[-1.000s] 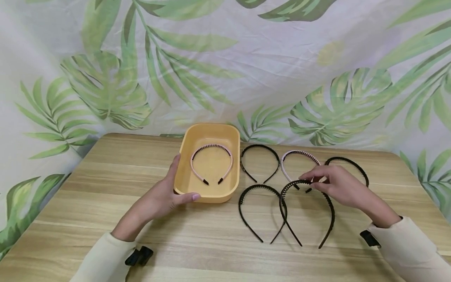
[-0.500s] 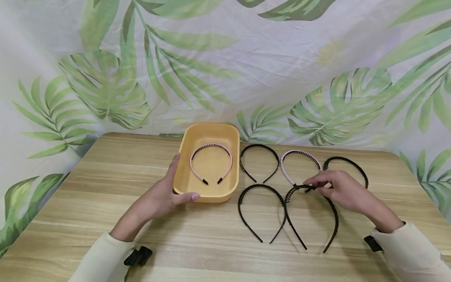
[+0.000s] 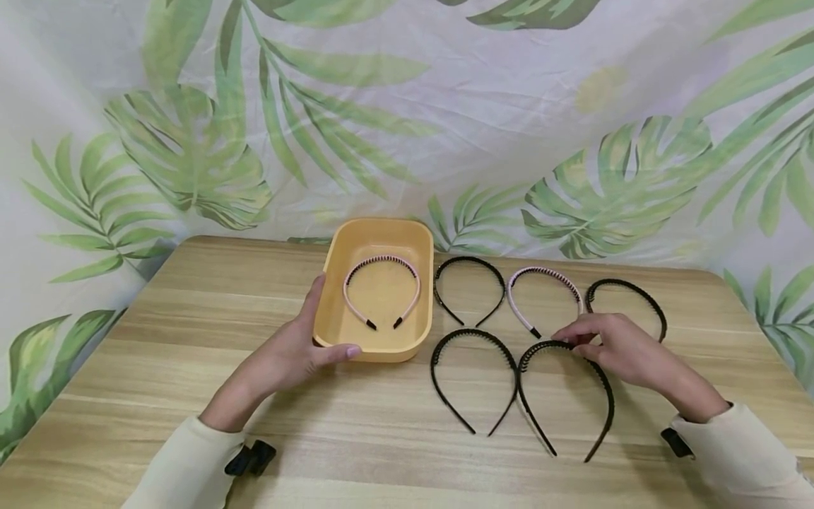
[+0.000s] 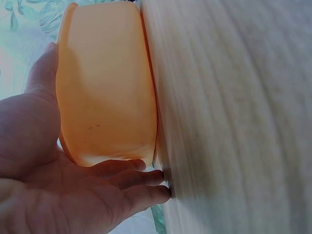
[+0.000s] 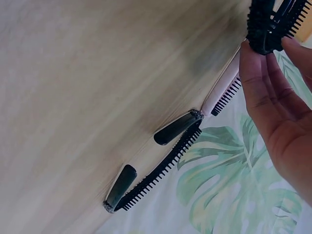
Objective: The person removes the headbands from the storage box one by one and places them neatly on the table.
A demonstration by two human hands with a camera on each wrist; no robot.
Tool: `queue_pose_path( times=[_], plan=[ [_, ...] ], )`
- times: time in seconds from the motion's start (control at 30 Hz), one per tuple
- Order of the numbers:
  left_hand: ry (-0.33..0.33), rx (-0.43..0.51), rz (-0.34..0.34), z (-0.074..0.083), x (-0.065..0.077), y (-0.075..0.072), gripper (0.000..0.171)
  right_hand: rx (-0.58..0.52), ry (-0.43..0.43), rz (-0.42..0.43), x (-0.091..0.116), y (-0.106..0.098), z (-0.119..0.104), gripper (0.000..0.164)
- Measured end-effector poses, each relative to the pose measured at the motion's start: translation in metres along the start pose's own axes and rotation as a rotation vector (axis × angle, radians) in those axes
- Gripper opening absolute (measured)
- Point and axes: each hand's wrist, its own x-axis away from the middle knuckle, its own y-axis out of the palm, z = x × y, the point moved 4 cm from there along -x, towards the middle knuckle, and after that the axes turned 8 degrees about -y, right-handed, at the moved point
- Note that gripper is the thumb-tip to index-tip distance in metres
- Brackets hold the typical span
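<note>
A yellow plastic box (image 3: 372, 346) stands at the back of the table, with a pink-and-black headband (image 3: 413, 302) lying in it. My left hand (image 3: 289, 353) holds its near left corner, thumb at the near rim and fingers along the left side. In the left wrist view, the hand (image 4: 73, 185) is against the box's outer wall (image 4: 107, 83). My right hand (image 3: 617, 350) pinches a black toothed headband (image 3: 523, 382) near the top of its arch. In the right wrist view, the right fingertips hold that dark headband (image 5: 263, 29) at the upper right.
Right of the box lie a black headband (image 3: 469, 259), a pink-and-black headband (image 3: 514, 305) and another black headband (image 3: 642, 291), partly behind my right hand. A black headband (image 3: 434, 378) lies nearer the front. A leaf-patterned cloth (image 3: 381, 141) hangs behind the wooden table (image 3: 381, 445).
My right hand has moved slightly right and toward me, lowering the black headband to the right of the other front one. The left hand and box have stayed in place.
</note>
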Motion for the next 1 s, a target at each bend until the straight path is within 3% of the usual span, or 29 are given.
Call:
queue_pose_path(
  times=[0.27, 1.0],
  plan=[
    [-0.001, -0.006, 0.004, 0.0001, -0.0007, -0.0007, 0.125, 0.030, 0.028, -0.033, -0.0010, 0.0001, 0.0027, 0.028],
    [-0.019, -0.027, 0.008, -0.0012, -0.0008, 0.0004, 0.127, 0.077, 0.023, -0.024, 0.0019, 0.0026, 0.0069, 0.031]
  ],
)
